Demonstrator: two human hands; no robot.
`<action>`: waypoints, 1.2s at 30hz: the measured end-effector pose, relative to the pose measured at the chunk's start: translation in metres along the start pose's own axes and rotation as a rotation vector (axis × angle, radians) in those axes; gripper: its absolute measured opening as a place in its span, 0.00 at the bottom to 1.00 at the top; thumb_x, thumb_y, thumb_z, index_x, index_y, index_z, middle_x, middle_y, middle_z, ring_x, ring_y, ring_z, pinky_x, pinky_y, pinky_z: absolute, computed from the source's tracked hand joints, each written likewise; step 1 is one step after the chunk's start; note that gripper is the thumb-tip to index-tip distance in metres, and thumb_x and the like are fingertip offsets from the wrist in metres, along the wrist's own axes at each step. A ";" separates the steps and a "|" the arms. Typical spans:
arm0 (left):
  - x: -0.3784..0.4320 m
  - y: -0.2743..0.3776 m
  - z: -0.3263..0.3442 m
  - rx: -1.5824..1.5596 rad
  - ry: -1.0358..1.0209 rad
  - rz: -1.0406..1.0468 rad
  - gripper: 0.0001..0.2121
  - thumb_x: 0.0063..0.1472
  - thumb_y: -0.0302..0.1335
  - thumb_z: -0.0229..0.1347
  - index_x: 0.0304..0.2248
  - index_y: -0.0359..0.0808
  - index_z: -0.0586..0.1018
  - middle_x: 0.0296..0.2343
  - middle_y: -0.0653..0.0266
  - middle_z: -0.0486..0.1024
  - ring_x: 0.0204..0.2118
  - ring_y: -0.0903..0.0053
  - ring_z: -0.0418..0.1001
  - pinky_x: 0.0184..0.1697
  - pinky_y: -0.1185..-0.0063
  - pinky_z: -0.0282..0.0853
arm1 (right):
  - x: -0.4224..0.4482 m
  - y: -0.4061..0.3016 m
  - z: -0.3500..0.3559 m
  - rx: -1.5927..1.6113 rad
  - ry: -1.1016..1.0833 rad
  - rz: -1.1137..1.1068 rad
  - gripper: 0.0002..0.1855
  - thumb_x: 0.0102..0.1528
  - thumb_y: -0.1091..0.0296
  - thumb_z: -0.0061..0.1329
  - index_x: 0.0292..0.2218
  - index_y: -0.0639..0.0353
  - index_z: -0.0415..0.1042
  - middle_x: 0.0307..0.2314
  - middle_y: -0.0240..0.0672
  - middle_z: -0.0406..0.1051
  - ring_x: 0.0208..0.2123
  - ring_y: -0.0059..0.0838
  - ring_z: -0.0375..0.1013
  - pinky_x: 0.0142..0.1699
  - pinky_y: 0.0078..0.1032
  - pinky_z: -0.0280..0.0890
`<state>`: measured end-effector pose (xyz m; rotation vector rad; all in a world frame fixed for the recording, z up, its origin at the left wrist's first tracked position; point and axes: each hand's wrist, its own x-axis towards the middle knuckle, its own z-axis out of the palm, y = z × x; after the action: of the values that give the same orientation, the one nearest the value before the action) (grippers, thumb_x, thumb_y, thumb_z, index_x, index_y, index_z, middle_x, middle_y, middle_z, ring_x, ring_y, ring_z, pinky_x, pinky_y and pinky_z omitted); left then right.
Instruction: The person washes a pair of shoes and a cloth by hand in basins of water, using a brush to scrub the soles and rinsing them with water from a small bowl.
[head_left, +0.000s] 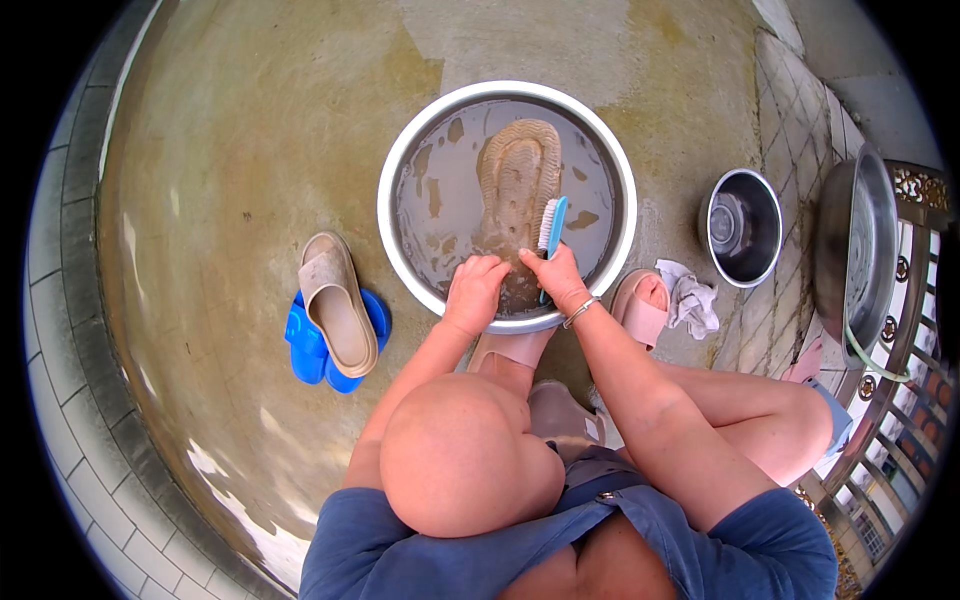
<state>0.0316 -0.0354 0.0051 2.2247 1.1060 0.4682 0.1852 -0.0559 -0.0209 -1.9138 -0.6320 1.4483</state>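
Note:
A wide metal basin (386, 195) in front of me holds murky grey-brown water. In it lies a tan slipper (520, 161), its ridged sole facing up and its near end low in the water. My left hand (475, 292) curls its fingers over the slipper's near left edge. My right hand (559, 277) grips a scrub brush (555, 225) with a blue handle and white bristles. The bristles point left and touch or nearly touch the sole's right edge; the handle's lower end is partly hidden by my fingers.
Left of the basin, a beige slipper (341, 315) rests on blue slippers (306, 352). To the right are a small metal bowl (742, 225), a crumpled whitish cloth (694, 304) and a large basin (836, 247) standing on edge by a metal railing (862, 442). My feet wear pink slippers (637, 319).

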 end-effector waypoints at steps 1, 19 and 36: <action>0.000 0.001 0.000 0.036 -0.016 0.002 0.14 0.41 0.16 0.48 0.32 0.35 0.72 0.31 0.61 0.67 0.34 0.67 0.64 0.37 0.74 0.60 | -0.001 -0.001 0.000 0.039 -0.011 0.019 0.15 0.41 0.66 0.51 0.30 0.66 0.67 0.21 0.35 0.68 0.20 0.24 0.66 0.27 0.20 0.61; 0.012 0.001 0.012 -0.037 -0.095 -0.186 0.09 0.45 0.21 0.50 0.29 0.35 0.69 0.24 0.59 0.67 0.29 0.67 0.66 0.31 0.74 0.61 | -0.007 -0.012 -0.002 0.163 -0.092 0.070 0.12 0.42 0.66 0.50 0.28 0.62 0.66 0.16 0.28 0.64 0.13 0.16 0.58 0.16 0.16 0.54; 0.029 -0.001 0.000 0.017 0.240 0.131 0.05 0.42 0.21 0.51 0.21 0.33 0.68 0.33 0.60 0.69 0.34 0.65 0.66 0.36 0.75 0.62 | -0.010 -0.016 -0.003 0.171 -0.148 0.066 0.12 0.43 0.65 0.50 0.29 0.63 0.67 0.17 0.27 0.65 0.13 0.16 0.60 0.16 0.15 0.55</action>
<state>0.0476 -0.0117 0.0055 2.3095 1.0886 0.8022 0.1857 -0.0531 -0.0023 -1.7213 -0.4987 1.6424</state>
